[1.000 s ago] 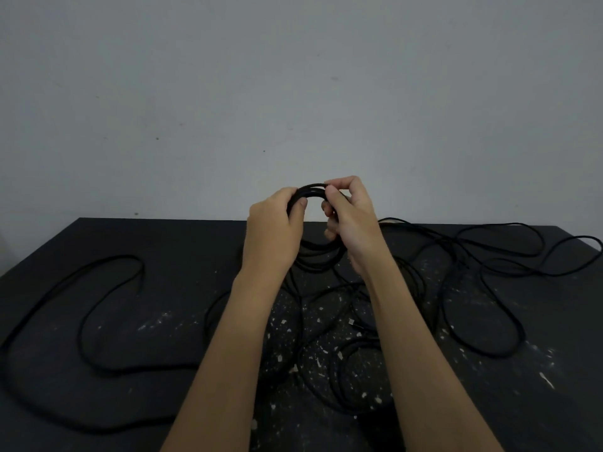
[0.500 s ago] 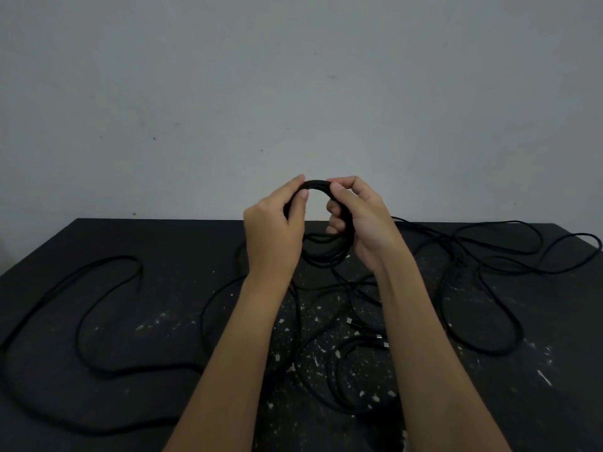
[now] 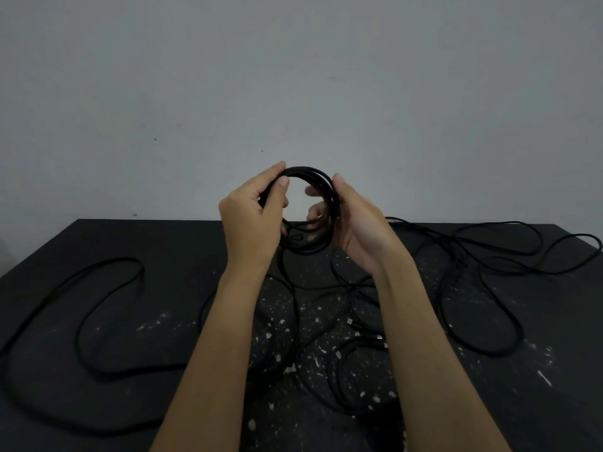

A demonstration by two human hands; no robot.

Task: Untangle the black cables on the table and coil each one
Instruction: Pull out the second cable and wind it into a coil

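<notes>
I hold the black coil [image 3: 308,170] above the table [image 3: 163,243], toward 12 o'clock. My left hand [image 3: 251,220] grips its 9 o'clock side and my right hand [image 3: 362,230] clasps its 3 o'clock side. Loose cables [image 3: 124,260] sprawl below.

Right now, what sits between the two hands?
Head view: the black cable coil, held up; left hand and right hand each grip one side.

No readable text, label, brand or number anywhere in view.
</notes>
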